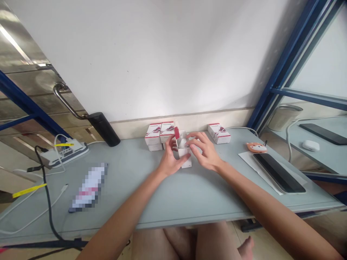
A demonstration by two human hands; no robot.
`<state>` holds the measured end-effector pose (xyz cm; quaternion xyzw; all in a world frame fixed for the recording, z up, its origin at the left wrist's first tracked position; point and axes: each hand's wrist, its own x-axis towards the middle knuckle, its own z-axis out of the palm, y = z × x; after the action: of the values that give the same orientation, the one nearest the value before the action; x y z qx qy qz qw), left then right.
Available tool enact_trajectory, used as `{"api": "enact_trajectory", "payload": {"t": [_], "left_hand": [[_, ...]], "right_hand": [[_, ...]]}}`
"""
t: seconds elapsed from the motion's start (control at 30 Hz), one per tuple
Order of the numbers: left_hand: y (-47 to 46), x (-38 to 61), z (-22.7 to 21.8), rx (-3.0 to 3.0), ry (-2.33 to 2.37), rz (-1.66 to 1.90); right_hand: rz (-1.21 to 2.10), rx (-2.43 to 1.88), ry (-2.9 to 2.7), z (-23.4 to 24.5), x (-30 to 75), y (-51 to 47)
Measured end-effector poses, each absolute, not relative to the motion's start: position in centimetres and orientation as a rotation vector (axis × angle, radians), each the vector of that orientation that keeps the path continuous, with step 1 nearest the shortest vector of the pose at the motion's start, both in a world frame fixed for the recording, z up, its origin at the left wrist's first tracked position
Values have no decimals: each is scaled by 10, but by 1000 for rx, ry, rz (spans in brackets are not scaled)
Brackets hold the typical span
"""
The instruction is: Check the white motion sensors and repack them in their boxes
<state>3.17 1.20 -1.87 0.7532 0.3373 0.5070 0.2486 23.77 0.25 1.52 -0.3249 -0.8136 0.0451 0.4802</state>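
A small white box (185, 156) with its top open stands on the table in front of me. Its raised flap (177, 133) has a red face, and something whitish and translucent (182, 141) shows inside the opening. My left hand (171, 157) is closed around the box's left side, with the thumb across its front. From the right, my right hand (204, 150) bends its fingers onto the box's right upper edge, fingertips by the opening. Just behind to the left are several closed white-and-red boxes (153, 132), some stacked. Another closed box (219, 133) lies to the right.
A black cylindrical bottle (104, 129) stands back left, near a power strip (69, 151) with cables. A blurred-out packet (89, 187) lies on the left of the table (162, 202). On the right are a phone (279, 173), paper (245, 157) and an orange animal-shaped case (256, 147).
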Motion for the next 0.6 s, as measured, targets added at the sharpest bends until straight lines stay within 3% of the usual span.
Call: {"api": "enact_trajectory", "payload": {"t": [0.6], "left_hand": [[7, 35, -23, 2000, 977, 1330]], "right_hand": [[96, -757, -2009, 12, 237, 2]]}}
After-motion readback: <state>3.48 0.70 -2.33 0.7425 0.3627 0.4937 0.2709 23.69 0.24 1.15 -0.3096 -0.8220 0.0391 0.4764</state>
